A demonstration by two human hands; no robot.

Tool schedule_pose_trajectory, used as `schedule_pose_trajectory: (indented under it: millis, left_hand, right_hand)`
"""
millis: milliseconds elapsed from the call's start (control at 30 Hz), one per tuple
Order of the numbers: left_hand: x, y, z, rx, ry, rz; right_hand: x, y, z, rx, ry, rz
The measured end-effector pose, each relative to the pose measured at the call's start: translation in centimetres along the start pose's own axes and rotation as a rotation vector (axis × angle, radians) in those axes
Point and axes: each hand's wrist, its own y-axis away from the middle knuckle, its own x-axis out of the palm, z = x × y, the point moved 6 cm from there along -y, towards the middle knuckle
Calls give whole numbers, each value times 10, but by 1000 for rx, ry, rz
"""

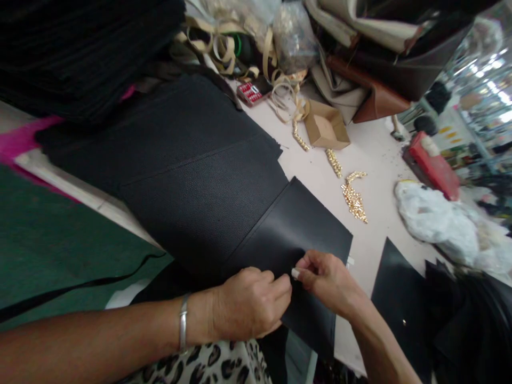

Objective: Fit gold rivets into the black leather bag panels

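My left hand (256,301), with a silver bangle at the wrist, is closed over a smooth black leather-like panel (294,224). Its fingertips are turned under, so whatever they grip is hidden. Close beside it, my right hand (328,280) pinches thumb against forefinger just above the same panel; anything between them is too small to name. Something white shows at the thumb tip. The smooth panel joins a grained black piece (204,197) along a seam, and both lie across the table's front edge.
Gold-coloured metal pieces (354,200) lie beyond the panel, near a small cardboard box (328,125). A black sheet (400,288) and white plastic bags (434,218) are at the right. Stacked black material (80,53) rises at the left; brown and beige bags (380,98) stand behind.
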Motion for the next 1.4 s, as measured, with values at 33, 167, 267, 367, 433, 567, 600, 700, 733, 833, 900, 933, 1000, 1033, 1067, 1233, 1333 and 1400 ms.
schedule_pose_trajectory:
  millis: [33,167,267,367,433,567,600,700,733,833,900,933,1000,1033,1067,1233,1333,1400]
  left_hand:
    - [0,0,0,3,5,-4]
    - [0,-1,1,11,12,-37]
    - [0,0,0,14,9,-47]
    - [0,1,1,6,8,-49]
    - [0,1,1,2,8,-62]
    - [-1,0,3,-1,11,-57]
    - [-2,0,3,1,14,-50]
    - [-3,0,3,4,31,-28]
    - [-3,1,3,1,41,-19]
    - [-1,2,4,-17,66,4]
    - [1,3,4,-22,71,17]
    - [1,3,5,-22,75,25]
    - [0,3,5,-27,103,41]
    - [-1,4,5,-40,131,49]
    - [-3,4,6,-60,171,59]
    - [-13,6,12,-301,505,65]
    - [-19,11,10,-472,719,94]
    - [-23,13,4,-503,824,104]
  right_hand:
    - [0,-3,-1,20,-11,28]
    - [-1,-9,-5,81,-39,60]
    - [-3,-9,-3,107,-5,45]
    - [-3,-8,-1,70,-46,-3]
    - [-3,-6,-4,22,-159,-43]
    - [-8,7,-29,-30,-394,-152]
    - [-14,15,-40,-12,-349,-254]
    - [-32,48,-77,139,-64,-592]
    - [-31,58,-88,192,-43,-633]
    - [-10,71,-110,201,-348,-563]
    - [5,70,-111,120,-603,-545]
    - [11,68,-109,82,-695,-556]
    - [19,63,-103,23,-806,-578]
    - [21,61,-98,-2,-830,-588]
    - [20,59,-94,-26,-832,-605]
    - [-19,74,-89,-131,-746,-725]
    - [-61,114,-120,-83,-753,-806]
    - [-95,150,-155,10,-712,-952]
